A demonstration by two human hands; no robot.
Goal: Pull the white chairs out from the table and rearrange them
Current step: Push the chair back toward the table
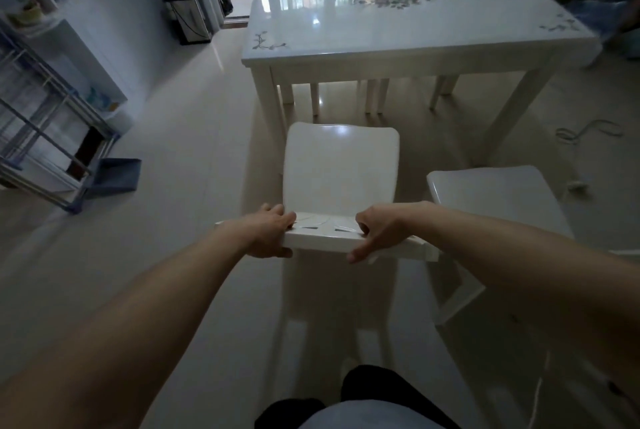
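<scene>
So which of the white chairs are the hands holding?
The middle chair before the table; both hands grip its backrest. The chair on its right is untouched.

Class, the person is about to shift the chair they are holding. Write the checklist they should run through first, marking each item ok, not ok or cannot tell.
1. Left hand grips the chair by the top of its back: ok.
2. Right hand grips the same top edge: ok.
3. Seat clear of the table: ok, floor shows between them.
4. Room on the right: not ok, a second chair stands close beside it.
5. Floor to the left is bare near the chair: ok.
6. All four legs on the floor: cannot tell, the seat hides them.
</scene>
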